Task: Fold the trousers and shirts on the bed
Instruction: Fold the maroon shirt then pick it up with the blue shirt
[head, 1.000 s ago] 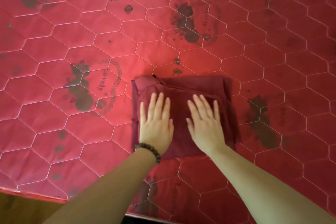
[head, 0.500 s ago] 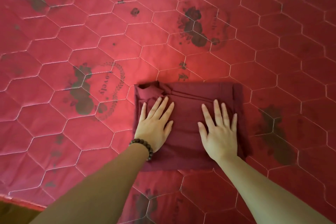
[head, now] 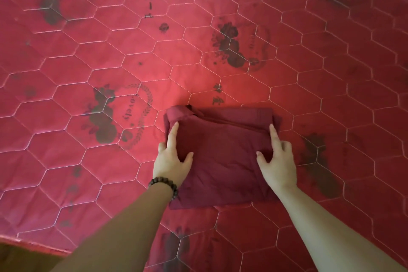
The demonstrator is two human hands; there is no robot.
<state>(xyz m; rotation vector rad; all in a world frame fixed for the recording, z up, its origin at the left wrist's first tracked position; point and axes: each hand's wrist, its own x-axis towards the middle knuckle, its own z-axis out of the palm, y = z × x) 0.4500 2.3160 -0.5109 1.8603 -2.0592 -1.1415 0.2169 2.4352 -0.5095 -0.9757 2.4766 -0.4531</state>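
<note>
A dark maroon garment [head: 223, 157], folded into a compact rectangle, lies on the red quilted bed cover [head: 154, 51] near me. My left hand [head: 171, 161], with a bead bracelet on its wrist, grips the garment's left edge. Its forefinger and thumb lie on top and the other fingers curl under the side. My right hand [head: 277, 161] grips the right edge the same way, forefinger stretched along the top. A collar-like bunch shows at the garment's far left corner.
The bed cover has white hexagon stitching and dark flower prints. Its near edge [head: 33, 243] runs across the bottom left, with brown floor [head: 17, 258] beyond it. No other clothes are in view.
Both hands were pressing flat on top of the folded garment. They have slid outward to its left and right edges and now curl their fingers round the sides.
</note>
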